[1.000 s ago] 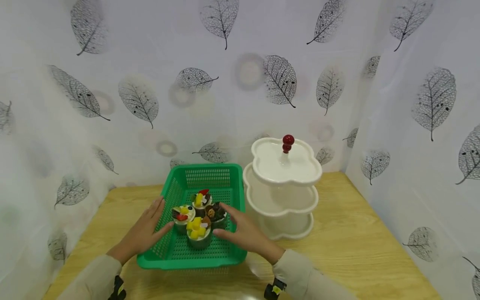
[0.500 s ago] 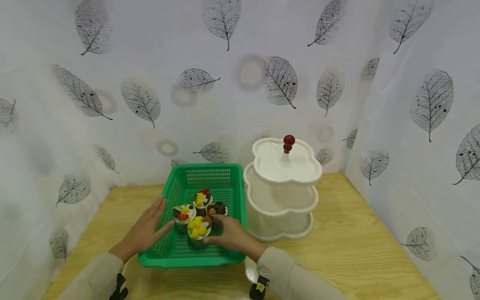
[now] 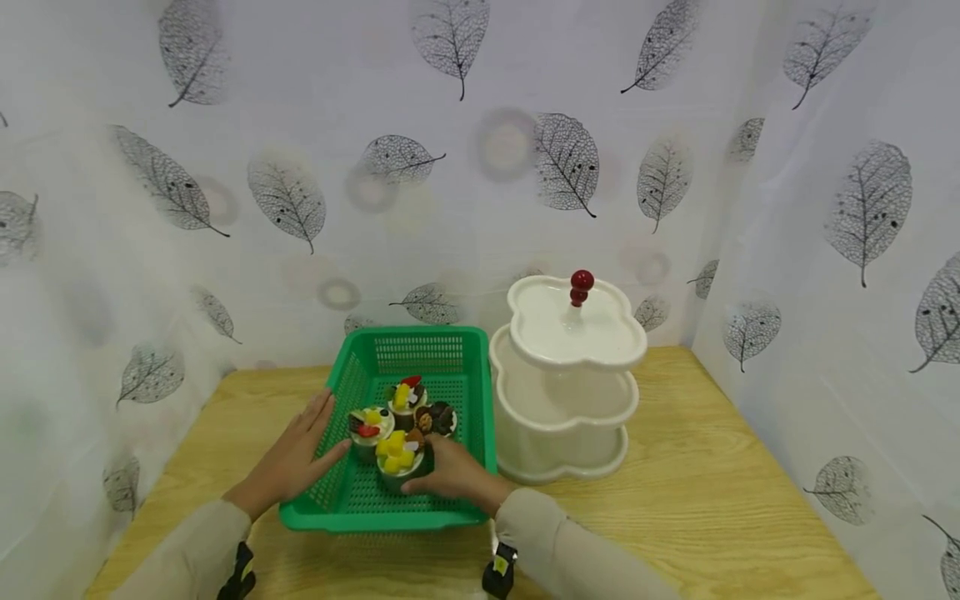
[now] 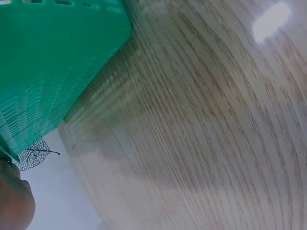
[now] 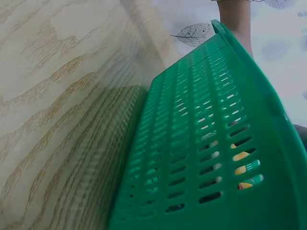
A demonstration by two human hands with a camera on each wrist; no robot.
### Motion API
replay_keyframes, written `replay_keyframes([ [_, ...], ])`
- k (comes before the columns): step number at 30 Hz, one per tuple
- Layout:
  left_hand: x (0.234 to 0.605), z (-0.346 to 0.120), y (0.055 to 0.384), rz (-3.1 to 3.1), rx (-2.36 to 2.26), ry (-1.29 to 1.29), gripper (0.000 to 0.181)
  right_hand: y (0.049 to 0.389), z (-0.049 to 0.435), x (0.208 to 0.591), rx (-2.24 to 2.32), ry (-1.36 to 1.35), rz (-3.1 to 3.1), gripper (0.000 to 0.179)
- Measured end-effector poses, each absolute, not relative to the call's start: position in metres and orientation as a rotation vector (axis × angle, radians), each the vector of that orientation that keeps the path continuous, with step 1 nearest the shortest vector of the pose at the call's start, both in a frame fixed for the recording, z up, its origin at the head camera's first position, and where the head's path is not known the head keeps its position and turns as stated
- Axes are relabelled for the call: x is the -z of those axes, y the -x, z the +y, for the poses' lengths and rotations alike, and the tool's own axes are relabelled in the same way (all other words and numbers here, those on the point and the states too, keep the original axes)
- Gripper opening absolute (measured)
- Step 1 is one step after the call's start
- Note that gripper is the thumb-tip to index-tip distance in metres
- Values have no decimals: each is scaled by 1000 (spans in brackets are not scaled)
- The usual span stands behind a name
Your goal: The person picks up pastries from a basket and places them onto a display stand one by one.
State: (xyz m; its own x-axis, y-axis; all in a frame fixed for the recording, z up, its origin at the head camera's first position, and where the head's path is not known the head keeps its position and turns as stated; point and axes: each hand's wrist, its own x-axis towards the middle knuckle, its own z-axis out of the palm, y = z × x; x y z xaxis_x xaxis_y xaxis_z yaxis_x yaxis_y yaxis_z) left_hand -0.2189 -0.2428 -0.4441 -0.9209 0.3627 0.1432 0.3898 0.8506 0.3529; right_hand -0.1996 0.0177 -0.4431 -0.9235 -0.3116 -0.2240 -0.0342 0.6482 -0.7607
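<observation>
Fingers and thumb of the right hand [image 3: 456, 475] close around the right side of the yellow-topped cup [image 3: 398, 458], nearest of four in the green basket [image 3: 390, 523]; the left hand [image 3: 288, 462], fingers extended, lies at the left rim. Cups sit packed close, so a tilted lift could topple the nut-topped cup [image 3: 442, 418] on the far right or smear toppings. Swinging right too low might clip the basket wall or white tiered stand [image 3: 573, 337].
</observation>
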Motion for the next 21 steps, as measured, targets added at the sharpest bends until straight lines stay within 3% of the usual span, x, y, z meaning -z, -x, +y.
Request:
replay_keyframes([
  [21,445,-243,220,-2947,582,621,78,211,-2,457,1284,174,2514,90],
])
